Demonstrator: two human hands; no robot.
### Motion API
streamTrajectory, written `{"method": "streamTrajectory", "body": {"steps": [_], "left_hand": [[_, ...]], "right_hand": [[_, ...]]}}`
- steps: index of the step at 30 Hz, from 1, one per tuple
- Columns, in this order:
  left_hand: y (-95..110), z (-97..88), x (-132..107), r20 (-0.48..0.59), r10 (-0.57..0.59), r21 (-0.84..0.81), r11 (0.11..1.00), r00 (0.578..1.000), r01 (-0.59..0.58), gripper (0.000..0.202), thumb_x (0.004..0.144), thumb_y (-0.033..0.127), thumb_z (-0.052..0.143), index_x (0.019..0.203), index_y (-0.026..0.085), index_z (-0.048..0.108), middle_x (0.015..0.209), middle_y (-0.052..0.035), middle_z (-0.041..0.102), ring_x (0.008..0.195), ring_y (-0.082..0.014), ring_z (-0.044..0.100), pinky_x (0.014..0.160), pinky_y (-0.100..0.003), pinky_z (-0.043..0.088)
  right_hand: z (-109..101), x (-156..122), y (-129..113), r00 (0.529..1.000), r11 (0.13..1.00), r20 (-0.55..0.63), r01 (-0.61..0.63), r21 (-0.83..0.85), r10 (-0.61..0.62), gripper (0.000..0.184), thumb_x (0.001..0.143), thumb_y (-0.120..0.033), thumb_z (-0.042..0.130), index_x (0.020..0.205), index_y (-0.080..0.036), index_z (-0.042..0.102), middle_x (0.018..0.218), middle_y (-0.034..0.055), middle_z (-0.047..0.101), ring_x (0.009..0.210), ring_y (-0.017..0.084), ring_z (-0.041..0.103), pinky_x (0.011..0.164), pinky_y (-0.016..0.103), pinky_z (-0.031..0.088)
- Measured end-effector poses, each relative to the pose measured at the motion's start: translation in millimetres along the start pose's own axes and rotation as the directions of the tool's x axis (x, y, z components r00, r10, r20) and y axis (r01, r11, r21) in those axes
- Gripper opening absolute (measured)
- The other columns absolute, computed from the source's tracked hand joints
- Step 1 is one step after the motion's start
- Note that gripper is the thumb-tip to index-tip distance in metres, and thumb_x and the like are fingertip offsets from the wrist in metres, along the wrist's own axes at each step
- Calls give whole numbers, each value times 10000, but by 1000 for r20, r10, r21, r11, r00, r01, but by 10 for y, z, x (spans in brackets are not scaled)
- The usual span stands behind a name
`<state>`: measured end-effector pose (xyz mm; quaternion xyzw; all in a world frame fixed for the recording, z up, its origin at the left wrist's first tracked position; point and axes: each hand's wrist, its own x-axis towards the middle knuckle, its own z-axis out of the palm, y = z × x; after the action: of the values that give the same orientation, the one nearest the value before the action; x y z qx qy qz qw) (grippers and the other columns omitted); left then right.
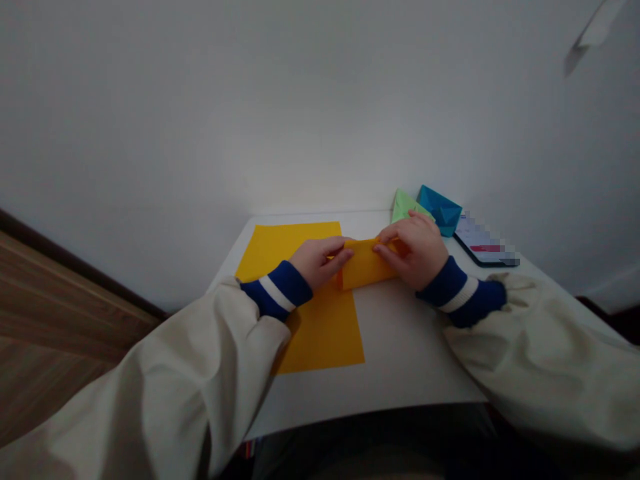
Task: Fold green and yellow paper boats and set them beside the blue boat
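Folded yellow paper is between my two hands, over the white worktop. My left hand pinches it at the top corner of its left end, with the thumb and fingers close together. My right hand pinches the other end near the top edge, and it hides part of that end. The top edge goes almost straight across from one hand to the other. I can't tell if the bottom edge touches the worktop. A big yellow sheet lies flat on the left, under my left hand and wrist, so its middle is hidden. Just behind my right hand is a light green folded paper with a pointy top, and my fingers cover some of it. Right next to it is a blue folded paper, pointy too. Near that, on the right side, lies a phone with a bright screen. Part of it is all blocky squares, so I can't read it. My sleeves are big and cream, and the cuffs are dark blue with a white stripe. Behind the worktop is a plain pale wall. Brown wood is over on my left side, well apart from the papers.
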<state>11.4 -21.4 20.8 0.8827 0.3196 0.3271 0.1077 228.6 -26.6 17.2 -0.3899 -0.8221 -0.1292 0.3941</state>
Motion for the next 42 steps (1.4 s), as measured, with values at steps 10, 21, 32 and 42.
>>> {"method": "streamTrajectory", "body": {"steps": [10, 21, 32, 42], "left_hand": [[2, -1, 7, -71, 74, 113, 991, 995, -66, 391, 907, 332, 386, 579, 166, 519, 505, 33, 481, 486, -87, 459, 486, -193, 347], [66, -10, -46, -261, -33, 48, 998, 965, 47, 322, 883, 241, 457, 1191, 215, 551, 492, 73, 468, 426, -74, 408, 470, -175, 367], [62, 23, -40, -279, -28, 6, 1000, 960, 31, 245, 871, 223, 480, 1084, 210, 600, 514, 70, 466, 437, -65, 399, 476, -163, 372], [73, 29, -34, -274, 14, 64, 998, 961, 4, 245, 893, 218, 442, 1067, 195, 612, 875, -6, 676, 594, -70, 547, 584, -176, 448]], "right_hand": [[19, 13, 20, 999, 992, -39, 18, 123, -14, 98, 786, -288, 581, 732, -221, 535, 903, 33, 692, 841, 188, 617, 845, 392, 404], [22, 32, -29, 992, 953, -123, 52, 299, -15, 26, 811, -219, 547, 787, -214, 552, 877, 55, 681, 836, 169, 621, 780, 350, 483], [57, 29, -56, 985, 925, -83, -108, 364, 148, 97, 796, -252, 548, 709, -217, 521, 770, 42, 649, 747, 174, 612, 713, 346, 495], [77, 25, -64, 979, 903, -95, -125, 410, 179, 84, 788, -239, 557, 719, -206, 522, 805, 56, 659, 765, 172, 621, 734, 356, 495]]}}
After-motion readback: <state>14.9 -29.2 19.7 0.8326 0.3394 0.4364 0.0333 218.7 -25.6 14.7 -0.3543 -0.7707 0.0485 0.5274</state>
